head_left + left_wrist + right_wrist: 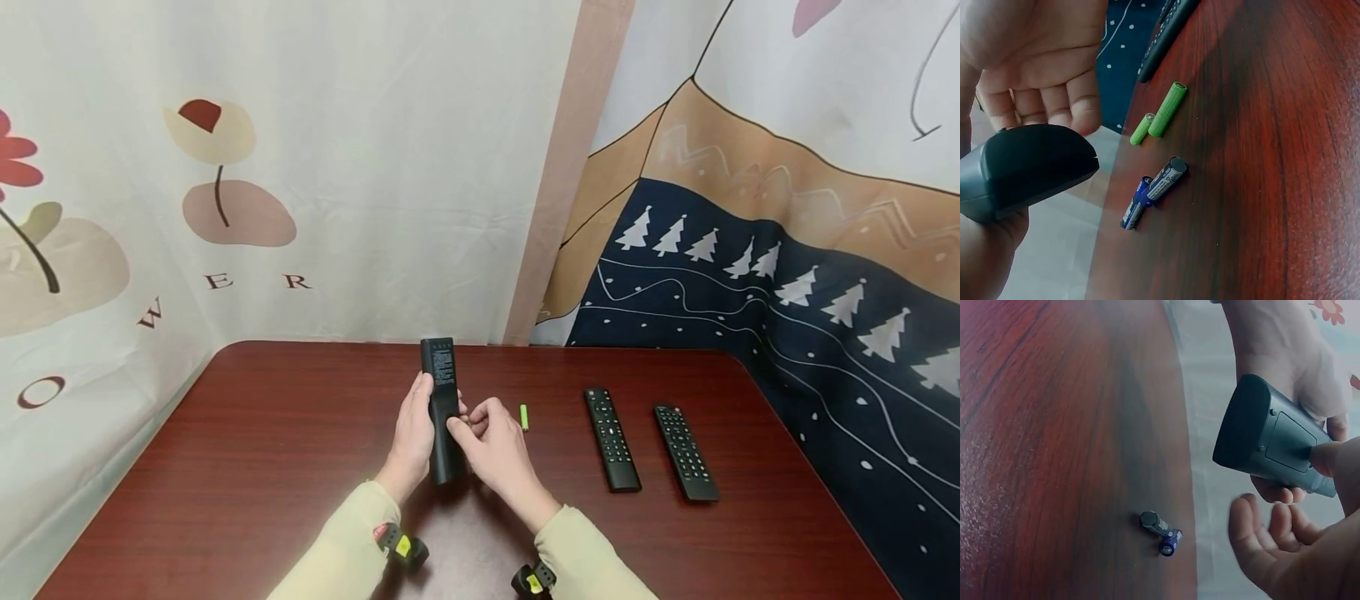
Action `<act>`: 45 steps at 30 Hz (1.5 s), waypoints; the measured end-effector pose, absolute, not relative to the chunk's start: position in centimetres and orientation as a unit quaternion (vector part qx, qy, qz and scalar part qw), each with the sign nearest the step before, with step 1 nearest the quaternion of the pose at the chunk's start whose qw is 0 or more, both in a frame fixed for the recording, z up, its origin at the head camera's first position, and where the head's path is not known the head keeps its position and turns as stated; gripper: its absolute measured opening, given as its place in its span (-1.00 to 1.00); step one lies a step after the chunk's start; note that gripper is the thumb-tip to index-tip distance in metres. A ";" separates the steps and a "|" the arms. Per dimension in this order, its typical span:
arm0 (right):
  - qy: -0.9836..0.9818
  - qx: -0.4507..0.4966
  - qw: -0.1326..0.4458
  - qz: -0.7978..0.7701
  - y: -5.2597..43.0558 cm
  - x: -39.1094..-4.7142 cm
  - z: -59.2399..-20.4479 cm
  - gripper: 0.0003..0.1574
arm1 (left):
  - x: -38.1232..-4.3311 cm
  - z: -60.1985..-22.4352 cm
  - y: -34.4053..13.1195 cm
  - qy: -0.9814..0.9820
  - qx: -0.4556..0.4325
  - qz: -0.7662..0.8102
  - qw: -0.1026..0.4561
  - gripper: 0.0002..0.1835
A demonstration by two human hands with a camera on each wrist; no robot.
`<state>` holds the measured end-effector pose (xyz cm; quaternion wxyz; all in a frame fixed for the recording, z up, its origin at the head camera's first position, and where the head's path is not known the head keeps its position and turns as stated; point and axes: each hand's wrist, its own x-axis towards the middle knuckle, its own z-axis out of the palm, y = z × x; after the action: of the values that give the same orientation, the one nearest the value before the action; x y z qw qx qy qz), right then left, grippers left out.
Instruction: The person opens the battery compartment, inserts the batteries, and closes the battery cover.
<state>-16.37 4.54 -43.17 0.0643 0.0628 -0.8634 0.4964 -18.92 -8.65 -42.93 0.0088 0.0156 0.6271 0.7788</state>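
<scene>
My left hand (411,429) grips a black remote control (442,396), raised over the table with its printed back facing me. The thumb of my right hand (497,442) presses the closed battery cover (1291,440) at its edge. Below the remote, in the right wrist view, the other right fingers (1247,534) hang loosely bent, apart from it. On the table in the left wrist view lie two green batteries, a larger one (1168,109) and a smaller one (1141,129). Near them are two blue-and-silver batteries (1167,178), hidden behind my hands in the head view.
Two more black remotes lie button side up to the right, one nearer (612,437) and one farther right (686,454). The reddish-brown table (262,467) ends at printed curtains (390,167) behind and dark fabric (847,400) at the right.
</scene>
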 end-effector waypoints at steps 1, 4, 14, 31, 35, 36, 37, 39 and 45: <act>-0.861 0.072 0.079 0.497 4.5 -16.4 -43.2 -0.69 | -18.9 -42.9 -8.7 0.630 0.014 0.776 0.009 -0.46; -0.848 0.116 0.120 0.503 4.4 -16.4 -43.4 -0.74 | -18.9 -43.0 -8.7 0.639 0.008 0.769 0.007 -0.44; -0.809 0.238 0.205 0.497 4.3 -16.4 -44.0 -0.74 | -19.0 -43.1 -8.8 0.641 0.002 0.768 0.002 -0.44; -0.813 0.260 0.221 0.472 4.3 -16.6 -44.1 -0.87 | -18.9 -42.8 -8.8 0.645 -0.006 0.764 0.022 -0.41; -0.816 0.268 0.222 0.462 4.2 -16.7 -44.0 -0.90 | -18.9 -42.8 -8.8 0.651 -0.005 0.759 0.024 -0.40; -0.817 0.270 0.223 0.458 4.2 -16.7 -44.0 -0.90 | -19.0 -42.7 -8.8 0.654 -0.004 0.756 0.024 -0.40; -0.819 0.270 0.223 0.455 4.1 -16.7 -44.0 -0.91 | -18.9 -42.7 -8.8 0.655 -0.003 0.755 0.024 -0.39; -0.821 0.272 0.224 0.449 4.1 -16.8 -43.9 -0.91 | -19.0 -42.6 -8.8 0.656 -0.001 0.754 0.025 -0.40; -0.824 0.277 0.218 0.443 4.2 -17.0 -43.8 -0.93 | -19.0 -42.5 -8.8 0.661 -0.001 0.750 0.031 -0.42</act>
<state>-16.95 4.16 -43.80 0.2181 0.2767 -0.8243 0.4431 -19.01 -8.75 -42.47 0.0306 -0.0008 0.6608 0.7500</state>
